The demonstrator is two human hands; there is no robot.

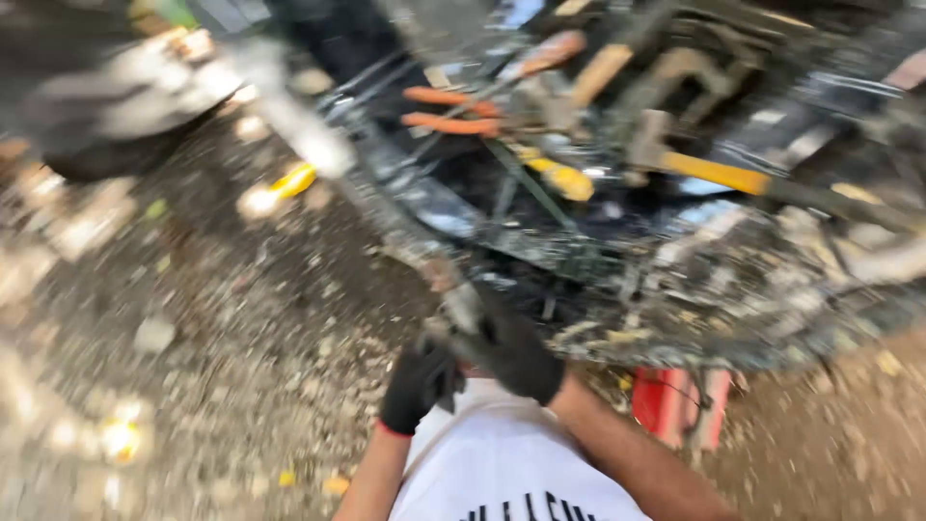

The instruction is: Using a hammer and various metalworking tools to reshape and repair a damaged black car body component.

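White shirt fabric [502, 463] fills the bottom edge, closest to the lens. Just above it, the left hand [417, 384], in a black glove, curls closed around the near end of a long grey rod [386, 207], apparently steadying it low. Right of that, the gloved right hand [516, 349] wraps the same rod slightly higher, both fists touching. From the hands the rod slants up and leftward over gravel ground [193, 328]. Right of the rod lies a dark tray [540, 241] of orange-handled pliers [453, 111] and a yellow-handled hammer [714, 172], all blurred.
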